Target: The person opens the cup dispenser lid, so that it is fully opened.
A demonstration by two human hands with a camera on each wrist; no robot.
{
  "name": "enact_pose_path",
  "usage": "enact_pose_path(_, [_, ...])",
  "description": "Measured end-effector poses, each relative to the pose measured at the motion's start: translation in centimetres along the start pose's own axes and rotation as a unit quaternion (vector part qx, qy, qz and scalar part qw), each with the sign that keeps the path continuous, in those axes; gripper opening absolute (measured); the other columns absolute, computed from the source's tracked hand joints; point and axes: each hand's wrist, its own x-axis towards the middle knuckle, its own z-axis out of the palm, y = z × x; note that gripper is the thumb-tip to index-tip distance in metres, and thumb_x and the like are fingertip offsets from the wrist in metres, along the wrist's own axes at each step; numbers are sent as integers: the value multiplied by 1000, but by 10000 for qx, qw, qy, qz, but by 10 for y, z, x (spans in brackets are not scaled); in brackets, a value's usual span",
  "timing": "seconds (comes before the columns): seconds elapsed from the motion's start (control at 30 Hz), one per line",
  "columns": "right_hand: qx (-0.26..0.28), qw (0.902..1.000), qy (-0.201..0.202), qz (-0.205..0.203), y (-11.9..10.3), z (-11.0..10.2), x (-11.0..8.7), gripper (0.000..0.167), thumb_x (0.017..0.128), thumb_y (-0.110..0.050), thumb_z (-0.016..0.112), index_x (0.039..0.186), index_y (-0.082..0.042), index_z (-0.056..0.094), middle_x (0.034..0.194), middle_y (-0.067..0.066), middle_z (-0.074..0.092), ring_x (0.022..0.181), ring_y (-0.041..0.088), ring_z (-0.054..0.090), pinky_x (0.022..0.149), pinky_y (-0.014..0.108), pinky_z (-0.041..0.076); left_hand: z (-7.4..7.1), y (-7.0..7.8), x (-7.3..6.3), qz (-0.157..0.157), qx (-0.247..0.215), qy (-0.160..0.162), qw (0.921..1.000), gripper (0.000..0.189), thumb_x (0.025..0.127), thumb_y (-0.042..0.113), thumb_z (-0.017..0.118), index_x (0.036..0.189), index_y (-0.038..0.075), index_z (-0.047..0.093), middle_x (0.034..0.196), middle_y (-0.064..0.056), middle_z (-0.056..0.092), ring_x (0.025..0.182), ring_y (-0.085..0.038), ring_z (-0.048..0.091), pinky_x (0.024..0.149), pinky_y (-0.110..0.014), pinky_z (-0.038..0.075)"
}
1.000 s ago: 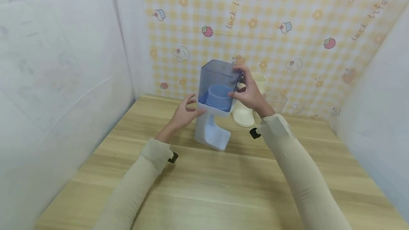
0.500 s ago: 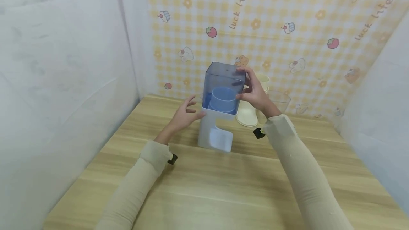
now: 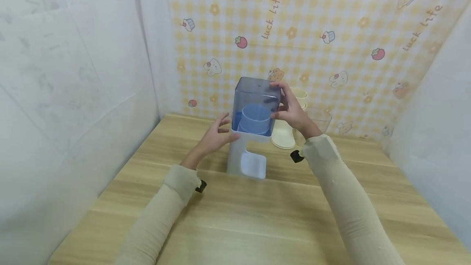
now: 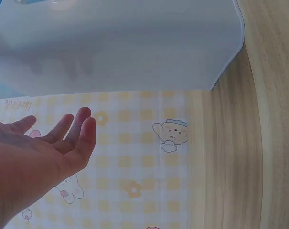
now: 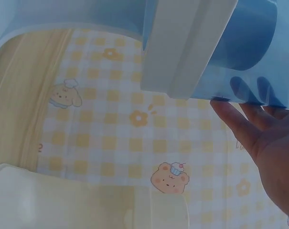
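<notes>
In the head view, a white C-shaped stand [image 3: 235,158] stands upright on the table, perhaps a small dispenser. A translucent blue box-shaped cover [image 3: 254,93] sits on its top, with a round blue cup [image 3: 255,120] visible inside. My right hand [image 3: 294,111] holds the cover at its right side, thumb toward the front and fingers near the top corner. In the right wrist view, fingertips [image 5: 220,102] touch the cover's side wall. My left hand [image 3: 213,136] is at the left with fingers spread, its thumb beside the stand's rim; contact is unclear.
Behind my right hand stands a cream-coloured object [image 3: 283,134] with a rounded base, partly hidden. A clear container [image 3: 321,117] is next to it. The wooden table [image 3: 235,224] meets a checked cloth [image 3: 213,44] behind and a white cloth wall [image 3: 92,72] on the left.
The stand has turned so that its front faces me more squarely. My right hand has stayed with the cover. My left fingers remain spread beside the stand.
</notes>
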Motion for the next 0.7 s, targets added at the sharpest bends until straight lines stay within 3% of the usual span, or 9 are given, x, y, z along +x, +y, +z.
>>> enact_pose_path(0.33, [254, 9992, -293, 138, -2, -3, -3, 78, 69, 3, 62, 140, -15, 35, 138, 6, 37, 112, 32, 53, 87, 39, 53, 9, -1, -1, 350, 113, -282, 9989, 139, 58, 84, 71, 161, 18, 5, 158, -12, 31, 140, -35, 37, 104, -59, 40])
enact_pose_path(0.6, [474, 9979, -416, 152, -4, -1, -5, 78, 72, 0, 65, 141, -20, 34, 142, 7, 35, 118, 34, 50, 93, 43, 49, 18, -4, 2, 559, -25, -336, 9979, 138, 58, 83, 73, 161, 16, 8, 157, -14, 32, 140, -32, 37, 104, -56, 41])
enact_pose_path(0.7, [532, 9976, -404, 156, -5, 2, -6, 85, 80, -19, 79, 148, -14, 27, 145, 7, 32, 123, 37, 47, 97, 43, 47, 19, -4, 2, 638, -173, -311, 9973, 135, 62, 78, 75, 160, 15, 9, 157, -15, 33, 139, -32, 38, 103, -53, 44])
